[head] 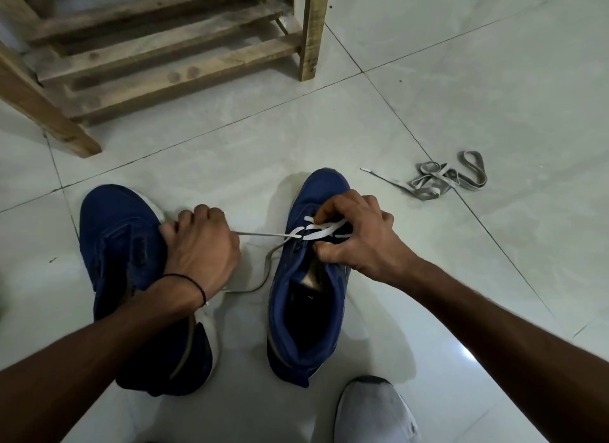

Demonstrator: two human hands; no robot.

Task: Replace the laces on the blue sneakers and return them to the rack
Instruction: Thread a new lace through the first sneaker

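The left hand [201,244] is fisted, knuckles up, its fingers [201,211] clenched round the end of the white lace [263,234], which runs taut to the right sneaker [306,327]. This hand lies over the left sneaker [115,218] (a thin black band [194,282] circles the wrist). The right hand [359,235] arches over the right sneaker's eyelets, fingers pinching a lace crossing, thumb pressed on the upper. The 2 sneakers stand on the tiled floor [461,80]. Grey laces [441,179] lie nearby, with the wooden rack [148,56] beyond. A mark on the insole is too small to read.
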